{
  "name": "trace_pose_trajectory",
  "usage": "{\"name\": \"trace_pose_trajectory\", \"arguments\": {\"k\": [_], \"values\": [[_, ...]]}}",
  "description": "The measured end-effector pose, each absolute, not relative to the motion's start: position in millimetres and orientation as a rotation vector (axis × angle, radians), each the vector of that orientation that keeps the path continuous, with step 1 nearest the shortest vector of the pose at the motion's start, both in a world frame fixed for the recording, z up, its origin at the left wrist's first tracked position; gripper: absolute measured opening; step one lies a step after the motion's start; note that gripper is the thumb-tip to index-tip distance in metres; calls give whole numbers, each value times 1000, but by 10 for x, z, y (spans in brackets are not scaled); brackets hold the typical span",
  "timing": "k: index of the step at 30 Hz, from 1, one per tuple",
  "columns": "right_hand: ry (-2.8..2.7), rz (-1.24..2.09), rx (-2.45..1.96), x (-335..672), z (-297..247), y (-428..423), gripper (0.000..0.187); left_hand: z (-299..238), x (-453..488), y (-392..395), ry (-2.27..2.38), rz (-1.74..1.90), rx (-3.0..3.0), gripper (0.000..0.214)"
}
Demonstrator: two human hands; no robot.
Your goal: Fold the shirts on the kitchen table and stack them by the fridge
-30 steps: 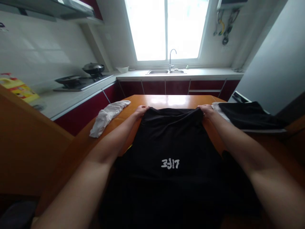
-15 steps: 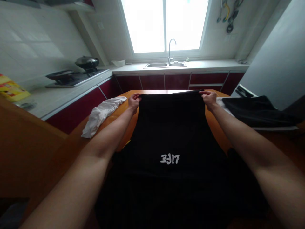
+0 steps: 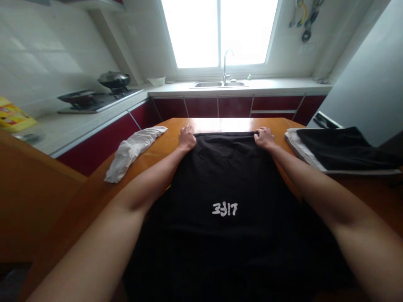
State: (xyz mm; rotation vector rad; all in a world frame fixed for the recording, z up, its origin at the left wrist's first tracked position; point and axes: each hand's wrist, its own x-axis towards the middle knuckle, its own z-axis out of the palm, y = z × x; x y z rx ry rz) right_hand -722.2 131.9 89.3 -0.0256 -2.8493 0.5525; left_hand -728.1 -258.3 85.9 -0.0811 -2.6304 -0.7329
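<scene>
A black T-shirt (image 3: 220, 176) with white upside-down lettering is spread across the wooden table and runs down toward me. Its far hem lies low over the tabletop. At the hem's left corner, my left hand (image 3: 187, 137) is closed on the cloth with fingers curled. The other far corner is in my right hand (image 3: 264, 138), its fingers likewise bent over the edge. Fingertips of both hands are partly hidden. The near part of the shirt is too dark to make out.
A crumpled white cloth (image 3: 134, 151) lies on the left of the table (image 3: 226, 124). Folded black-and-white fabric (image 3: 340, 147) rests at the right. Beyond are a sink (image 3: 208, 84), a stove with a lidded wok (image 3: 113, 79), and a refrigerator (image 3: 371, 75) on the right.
Both hands have brought the shirt's far hem down and slightly toward me, onto the table. They are closer together, and the stretched cloth has slackened into small wrinkles.
</scene>
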Motion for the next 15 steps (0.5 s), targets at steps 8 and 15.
{"name": "trace_pose_trajectory", "arguments": {"k": [8, 15], "values": [[-3053, 499, 80, -7084, 740, 1082, 61, 828, -7266, -2551, -3045, -523, -121, 58], [-2867, 553, -24, -7311, 814, 1260, 45, 776, -7443, -2667, -2823, -710, -82, 44]]}}
